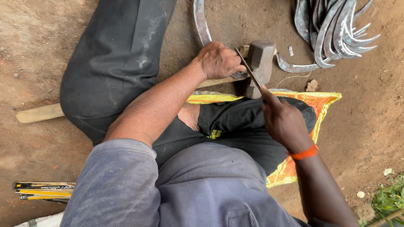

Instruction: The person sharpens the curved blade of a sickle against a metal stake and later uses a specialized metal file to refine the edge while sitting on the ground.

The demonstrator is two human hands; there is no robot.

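I sit on dirt ground with my legs folded. My left hand (219, 60) grips a curved metal sickle blade (201, 23) and presses it down against a heavy sledgehammer head (260, 63) that lies on the ground. My right hand (285, 122), with an orange band at the wrist, holds a thin dark file (248, 69). The file runs slantwise up to the blade's edge beside my left fingers. The part of the blade under my left hand is hidden.
A heap of finished curved sickle blades (332, 29) lies at the top right. A yellow-orange sack (322, 103) is spread under my leg. A wooden handle (40, 112) sticks out at the left; flat yellow-black packets (44, 190) lie lower left. Weeds (389, 199) grow lower right.
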